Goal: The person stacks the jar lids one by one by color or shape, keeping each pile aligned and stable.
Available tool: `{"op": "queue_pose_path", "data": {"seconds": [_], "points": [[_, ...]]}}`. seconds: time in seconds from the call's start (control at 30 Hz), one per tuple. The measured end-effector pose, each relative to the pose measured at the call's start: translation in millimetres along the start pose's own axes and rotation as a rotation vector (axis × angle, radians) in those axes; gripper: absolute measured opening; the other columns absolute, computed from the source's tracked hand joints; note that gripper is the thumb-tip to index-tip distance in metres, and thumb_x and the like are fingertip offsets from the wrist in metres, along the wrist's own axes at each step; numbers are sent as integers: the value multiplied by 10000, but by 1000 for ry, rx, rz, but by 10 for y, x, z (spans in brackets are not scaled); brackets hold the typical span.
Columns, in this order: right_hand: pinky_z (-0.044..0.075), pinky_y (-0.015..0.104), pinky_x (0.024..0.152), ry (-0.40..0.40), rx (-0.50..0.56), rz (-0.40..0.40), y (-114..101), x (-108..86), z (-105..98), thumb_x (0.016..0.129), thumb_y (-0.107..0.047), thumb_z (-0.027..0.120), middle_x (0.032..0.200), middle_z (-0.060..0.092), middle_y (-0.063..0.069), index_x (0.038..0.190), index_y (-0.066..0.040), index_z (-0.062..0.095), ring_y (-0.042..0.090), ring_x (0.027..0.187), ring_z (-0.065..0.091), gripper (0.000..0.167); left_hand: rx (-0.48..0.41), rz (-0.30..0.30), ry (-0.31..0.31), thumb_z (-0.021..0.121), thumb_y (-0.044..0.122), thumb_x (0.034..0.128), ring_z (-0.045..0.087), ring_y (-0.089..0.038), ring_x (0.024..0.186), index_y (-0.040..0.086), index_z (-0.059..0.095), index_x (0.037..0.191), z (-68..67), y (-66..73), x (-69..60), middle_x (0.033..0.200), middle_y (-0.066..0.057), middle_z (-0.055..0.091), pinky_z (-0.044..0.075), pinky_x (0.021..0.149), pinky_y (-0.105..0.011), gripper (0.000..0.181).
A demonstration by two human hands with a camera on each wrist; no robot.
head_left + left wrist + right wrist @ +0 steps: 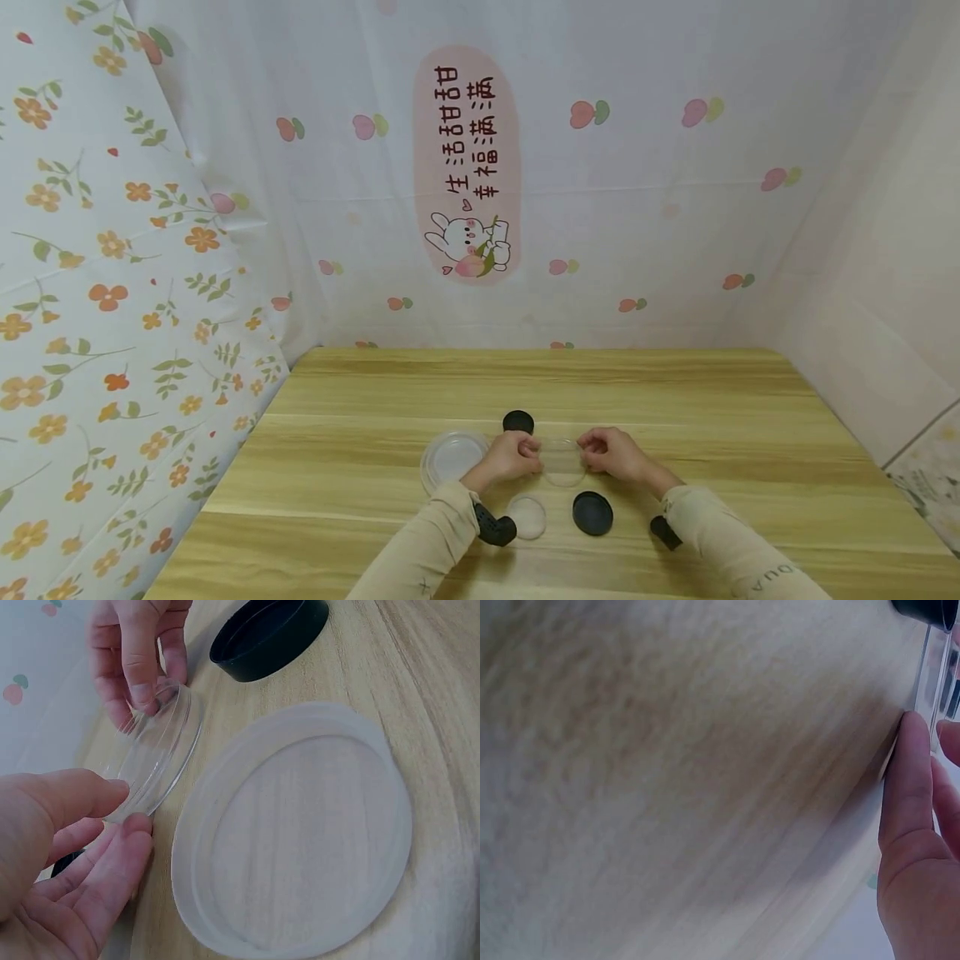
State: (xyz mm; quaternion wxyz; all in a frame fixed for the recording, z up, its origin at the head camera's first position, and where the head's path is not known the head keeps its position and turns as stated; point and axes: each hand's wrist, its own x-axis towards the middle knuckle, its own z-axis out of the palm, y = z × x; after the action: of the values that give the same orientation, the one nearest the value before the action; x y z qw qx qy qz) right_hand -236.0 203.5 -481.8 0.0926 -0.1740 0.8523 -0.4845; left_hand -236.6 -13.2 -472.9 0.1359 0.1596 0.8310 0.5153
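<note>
A clear round dish (562,463) (154,754) is held between both hands, tilted in the left wrist view. The left hand (512,457) (67,855) pinches its near side between thumb and fingers. The right hand (617,454) (142,652) grips the opposite edge; in the right wrist view that hand (922,832) shows at the right border, fingertips at the clear rim (933,675). Just left of the left hand lies a frosted round lid (453,457) (300,840). A black round lid (518,422) (270,637) is behind the left hand.
Nearer the person on the wooden table (360,500) lie a small clear round dish (527,517) and a black round lid (592,512). Black wrist devices (495,527) are on both arms. Patterned cloth (637,208) hangs behind the table and at its left.
</note>
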Motion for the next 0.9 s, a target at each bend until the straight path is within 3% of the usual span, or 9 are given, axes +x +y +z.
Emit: {"op": "queue_pose_path", "data": {"seconds": [0.27,0.57,0.9], "points": [[493,235,573,14,21,24,36,17,20,801,33,570,788,566,99,958,139,568,163,703,535,189,-51,-34,5,646,-68,719,599,-217,608,-84,579,1023,37,-43,-4,718,-92,585,497,534,-265,311],[504,251,608,41,115,88,0,22,65,804,46,558,792,557,92,969,158,559,142,702,542,199,-130,-92,40,653,-70,719,571,-152,600,-60,579,1029,57,-75,-15,737,-57,543,503,576,-266,319],[516,307,651,64,199,171,-55,1,89,810,61,546,802,557,96,994,186,537,153,720,579,223,-79,-105,68,647,-59,713,493,-128,614,-39,573,1005,94,-24,-61,751,-64,517,429,527,-228,302]]}}
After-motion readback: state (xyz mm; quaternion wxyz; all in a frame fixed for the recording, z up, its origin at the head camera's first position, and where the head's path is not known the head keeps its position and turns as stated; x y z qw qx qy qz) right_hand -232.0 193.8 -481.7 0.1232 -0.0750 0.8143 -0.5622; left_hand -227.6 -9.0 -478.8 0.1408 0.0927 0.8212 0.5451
